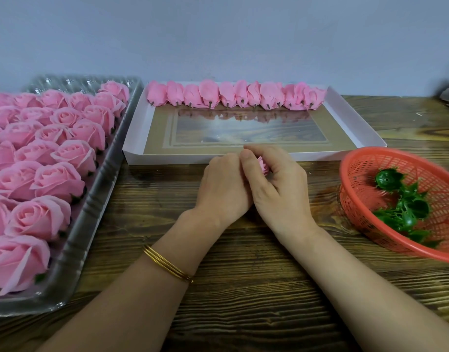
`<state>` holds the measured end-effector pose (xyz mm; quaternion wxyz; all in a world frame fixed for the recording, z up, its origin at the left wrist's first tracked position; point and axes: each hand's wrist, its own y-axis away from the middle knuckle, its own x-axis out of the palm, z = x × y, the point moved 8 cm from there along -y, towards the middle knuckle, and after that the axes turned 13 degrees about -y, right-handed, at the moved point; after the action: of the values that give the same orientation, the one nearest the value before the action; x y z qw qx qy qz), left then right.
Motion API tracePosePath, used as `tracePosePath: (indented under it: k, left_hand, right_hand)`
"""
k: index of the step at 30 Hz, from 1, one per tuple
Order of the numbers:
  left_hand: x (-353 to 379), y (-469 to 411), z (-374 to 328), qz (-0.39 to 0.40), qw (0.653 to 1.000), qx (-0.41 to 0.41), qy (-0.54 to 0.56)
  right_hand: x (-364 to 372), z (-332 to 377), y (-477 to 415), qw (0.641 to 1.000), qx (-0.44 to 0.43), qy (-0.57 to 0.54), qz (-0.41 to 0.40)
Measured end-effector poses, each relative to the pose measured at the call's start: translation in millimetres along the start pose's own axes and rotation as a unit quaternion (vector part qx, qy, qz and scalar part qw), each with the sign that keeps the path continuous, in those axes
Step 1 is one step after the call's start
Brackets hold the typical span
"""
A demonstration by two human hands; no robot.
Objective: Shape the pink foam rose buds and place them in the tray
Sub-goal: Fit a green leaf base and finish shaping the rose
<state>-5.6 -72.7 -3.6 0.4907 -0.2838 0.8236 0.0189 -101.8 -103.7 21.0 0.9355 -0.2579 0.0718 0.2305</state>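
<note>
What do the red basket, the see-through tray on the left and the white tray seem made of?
Red basket: moulded plastic, slightly glossy, judging by its even mesh.
Left tray: thin clear plastic, shiny; its ribbed rim glints.
White tray: probably matt card, with folded walls and what looks like a clear film window showing wood grain beneath.

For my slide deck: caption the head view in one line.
Left hand and right hand hold a pink rose bud in front of the white tray holding one row of buds.
</note>
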Motion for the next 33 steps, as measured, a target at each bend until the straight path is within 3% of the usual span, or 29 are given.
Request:
tracePosePath:
  k: [11,18,27,33]
  left_hand:
    - [-4,1,-5,-0.009,1.0,0.004,-0.002]
    - [-8,2,-6,-0.03,0.998,0.008,0.052]
    - [-12,3,-8,-0.049,0.998,0.015,0.023]
    - [-15,4,-11,-0.063,0.994,0.033,0.078]
  right_hand:
    - [8,-8,2,0.999,0.03,0.002,0.038]
    - [12,-12,3,0.997,0.062,-0.003,0.055]
    - [16,-16,5,0.993,0.087,-0.014,0.083]
    - [18,-19,2,0.99,0.081,0.005,0.111]
